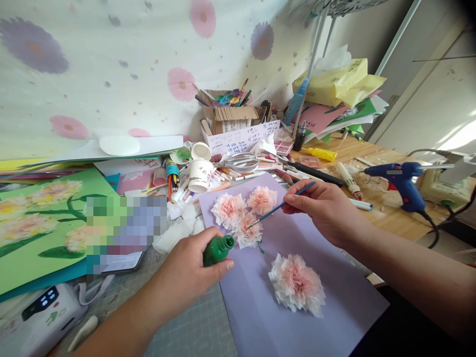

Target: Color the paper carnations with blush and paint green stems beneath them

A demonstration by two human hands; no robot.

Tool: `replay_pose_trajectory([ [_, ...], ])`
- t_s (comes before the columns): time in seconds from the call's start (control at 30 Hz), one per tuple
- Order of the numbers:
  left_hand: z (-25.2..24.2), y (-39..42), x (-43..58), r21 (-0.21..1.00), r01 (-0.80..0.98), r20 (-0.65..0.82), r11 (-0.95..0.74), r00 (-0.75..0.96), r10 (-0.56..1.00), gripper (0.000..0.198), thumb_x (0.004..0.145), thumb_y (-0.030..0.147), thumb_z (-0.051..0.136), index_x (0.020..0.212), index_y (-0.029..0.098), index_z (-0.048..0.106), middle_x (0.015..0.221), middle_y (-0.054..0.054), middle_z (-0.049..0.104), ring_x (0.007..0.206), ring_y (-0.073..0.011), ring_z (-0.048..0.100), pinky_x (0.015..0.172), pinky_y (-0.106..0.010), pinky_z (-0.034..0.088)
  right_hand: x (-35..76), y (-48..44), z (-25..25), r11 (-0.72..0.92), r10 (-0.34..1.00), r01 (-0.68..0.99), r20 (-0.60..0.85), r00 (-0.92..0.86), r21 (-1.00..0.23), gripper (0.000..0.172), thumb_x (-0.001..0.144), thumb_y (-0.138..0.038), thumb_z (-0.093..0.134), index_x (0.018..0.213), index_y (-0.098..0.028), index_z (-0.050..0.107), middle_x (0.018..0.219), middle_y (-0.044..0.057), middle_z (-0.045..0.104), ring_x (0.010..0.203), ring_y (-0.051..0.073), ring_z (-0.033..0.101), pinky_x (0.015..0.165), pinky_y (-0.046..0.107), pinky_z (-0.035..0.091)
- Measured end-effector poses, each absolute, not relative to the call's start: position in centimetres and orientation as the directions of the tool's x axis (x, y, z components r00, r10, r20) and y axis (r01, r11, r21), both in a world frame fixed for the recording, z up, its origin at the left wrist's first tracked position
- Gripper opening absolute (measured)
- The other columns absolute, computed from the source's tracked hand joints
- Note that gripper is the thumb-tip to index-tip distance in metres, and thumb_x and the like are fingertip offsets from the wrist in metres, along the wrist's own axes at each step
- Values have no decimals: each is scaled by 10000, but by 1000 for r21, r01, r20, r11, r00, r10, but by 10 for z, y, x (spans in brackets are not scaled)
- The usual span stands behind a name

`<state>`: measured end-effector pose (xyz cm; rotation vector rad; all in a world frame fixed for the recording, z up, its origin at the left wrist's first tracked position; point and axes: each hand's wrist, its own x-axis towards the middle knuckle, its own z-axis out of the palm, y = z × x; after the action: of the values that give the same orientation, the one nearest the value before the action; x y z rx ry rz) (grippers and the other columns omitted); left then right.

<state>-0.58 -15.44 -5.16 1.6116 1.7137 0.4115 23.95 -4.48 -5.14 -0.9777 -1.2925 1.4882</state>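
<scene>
My left hand (188, 272) is closed around a small green bottle (217, 249) with its mouth open, held at the left edge of a lilac paper sheet (282, 312). My right hand (323, 208) pinches a thin blue paintbrush (282, 204). The brush tip touches the lowest of three pink tissue-paper flowers (243, 213) clustered at the top of the sheet. A larger single pink paper flower (297, 283) lies lower on the sheet, apart from both hands.
A green card with paper flowers (40, 223) lies at left, a white device (40, 312) in front of it. Pens, a paper cup (201, 173), scissors (241, 162) and a cardboard box (230, 116) crowd the back. A blue glue gun (403, 181) lies right, stacked papers (334, 99) behind.
</scene>
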Motion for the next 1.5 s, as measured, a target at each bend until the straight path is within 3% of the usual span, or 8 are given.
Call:
replay_pose_trajectory([
  [0.73,-53,-155,-6,670,727,-278,153,55,959,190,822,408,607,884,244,535,712,58,537,689,-207,505,625,-303,363,241,-47,-49,58,951,-65,75,-302,-996,195,610,-257,872,633,-192,690,609,-19,694,590,103,640,618,233,519],
  [1.5,-47,-154,-3,653,743,-288,149,61,956,183,828,405,597,853,242,518,704,59,522,691,-204,497,623,-297,361,246,-47,-48,66,938,-39,75,-338,-997,226,625,-317,872,641,-204,678,610,-13,684,601,136,640,636,286,526],
])
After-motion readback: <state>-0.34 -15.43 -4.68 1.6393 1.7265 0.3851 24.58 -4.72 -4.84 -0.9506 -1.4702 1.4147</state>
